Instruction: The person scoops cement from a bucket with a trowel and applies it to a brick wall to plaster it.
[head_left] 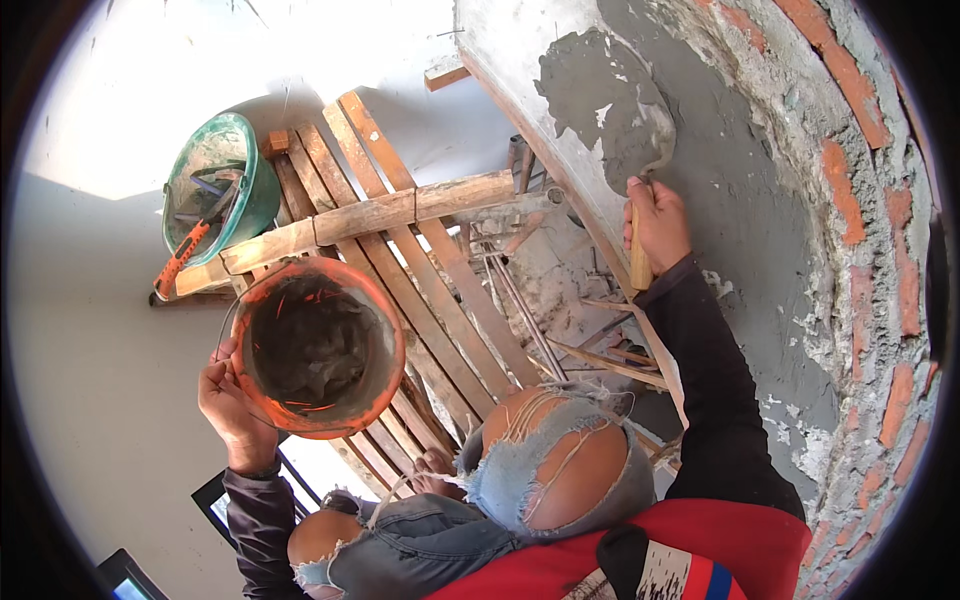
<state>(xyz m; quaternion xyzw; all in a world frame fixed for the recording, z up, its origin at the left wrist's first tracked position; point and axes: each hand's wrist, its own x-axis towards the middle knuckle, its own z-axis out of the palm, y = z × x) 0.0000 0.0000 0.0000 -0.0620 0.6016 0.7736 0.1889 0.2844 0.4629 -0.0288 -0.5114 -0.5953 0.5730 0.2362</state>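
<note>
My right hand (655, 225) grips the wooden handle of a trowel (660, 130), whose blade lies against wet grey mortar (750, 250) on the wall at upper right. At the lower left, my left hand (225, 400) holds an orange bucket (388, 360) by its rim and wire handle. The bucket has wet grey mortar (310, 330) inside. My torn-jeaned knees (545, 450) are below, between my arms.
Wooden slats (450, 270) and a crossbeam (350, 213) form a platform, bearing a green bucket (255, 190) of tools. Scrap poles and rubble (535, 280) lie below. Rough exposed brick (850, 190) borders the plaster at right; a pale wall (90, 350) stands at left.
</note>
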